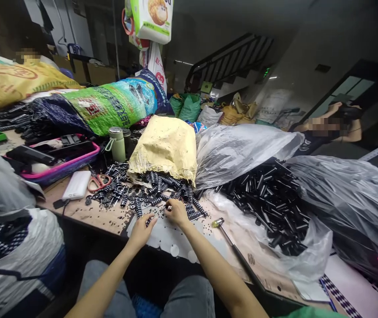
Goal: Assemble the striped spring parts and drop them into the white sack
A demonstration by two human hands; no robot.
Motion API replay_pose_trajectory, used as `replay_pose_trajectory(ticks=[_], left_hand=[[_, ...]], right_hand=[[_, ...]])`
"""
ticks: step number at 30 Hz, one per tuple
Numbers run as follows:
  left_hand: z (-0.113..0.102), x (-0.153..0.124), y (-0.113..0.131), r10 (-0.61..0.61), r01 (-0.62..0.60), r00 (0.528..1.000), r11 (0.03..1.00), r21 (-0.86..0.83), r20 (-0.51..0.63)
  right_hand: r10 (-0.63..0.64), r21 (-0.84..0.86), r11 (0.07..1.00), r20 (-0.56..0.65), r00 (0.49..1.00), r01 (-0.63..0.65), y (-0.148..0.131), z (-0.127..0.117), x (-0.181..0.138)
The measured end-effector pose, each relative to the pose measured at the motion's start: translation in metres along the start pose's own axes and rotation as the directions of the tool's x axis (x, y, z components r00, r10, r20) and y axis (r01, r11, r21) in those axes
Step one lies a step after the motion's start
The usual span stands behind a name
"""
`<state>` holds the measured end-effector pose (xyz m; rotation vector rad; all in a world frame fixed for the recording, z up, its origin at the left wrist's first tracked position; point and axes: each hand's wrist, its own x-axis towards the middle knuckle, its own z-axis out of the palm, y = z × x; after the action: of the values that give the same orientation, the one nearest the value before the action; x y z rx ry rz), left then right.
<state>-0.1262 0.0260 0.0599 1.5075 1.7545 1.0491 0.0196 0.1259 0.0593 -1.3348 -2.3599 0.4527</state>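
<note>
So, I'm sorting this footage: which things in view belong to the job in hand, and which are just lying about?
Seemingly part of the job:
checkered pieces, one in the left hand, others near the right hand
yellow sack, more at its mouth
hammer, perhaps; untouched

Apparently just lying about:
scissors
white block
green flask
pink-rimmed basket

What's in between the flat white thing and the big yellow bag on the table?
In the head view, scissors lie beside the flat white thing, then black-and-white checked pieces spread across to the yellow bag.
</note>
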Motion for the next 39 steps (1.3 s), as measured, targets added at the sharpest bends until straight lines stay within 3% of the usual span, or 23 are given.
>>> replay_pose_trajectory(ticks=[9, 19, 25, 29, 32, 39], left_hand=[[0.002, -0.013, 0.008, 0.074, -0.074, 0.996, 0.997, 0.005, 0.039], [0.005, -0.020, 0.005, 0.061, -0.062, 0.997, 0.998, 0.012, 0.044], [0.002, -0.018, 0.006, 0.046, -0.048, 0.997, 0.998, 0.049, 0.057], [0.001, -0.014, 0.002, 0.024, -0.023, 0.999, 0.999, -0.022, 0.029], [0.002, -0.007, -0.007, -0.053, 0.054, 0.999, 0.995, -0.080, 0.008], [-0.010, 0.012, -0.040, -0.162, 0.163, 0.977, 0.987, -0.008, -0.136]], right_hand=[[-0.010, 0.401, 0.915, -0.069, 0.998, 0.037, -0.024, -0.004, -0.032], [0.011, 0.501, 0.864, -0.120, 0.993, 0.051, -0.028, -0.003, -0.036], [-0.056, 0.424, 0.899, -0.130, 0.990, 0.107, -0.034, -0.001, -0.043], [-0.152, 0.326, 0.931, -0.066, 0.986, 0.166, -0.037, -0.003, -0.041], [-0.161, 0.226, 0.961, -0.004, 0.987, 0.158, -0.041, 0.001, -0.016], [-0.011, -0.156, 0.987, 0.173, 0.985, 0.038, -0.076, 0.026, 0.047]])
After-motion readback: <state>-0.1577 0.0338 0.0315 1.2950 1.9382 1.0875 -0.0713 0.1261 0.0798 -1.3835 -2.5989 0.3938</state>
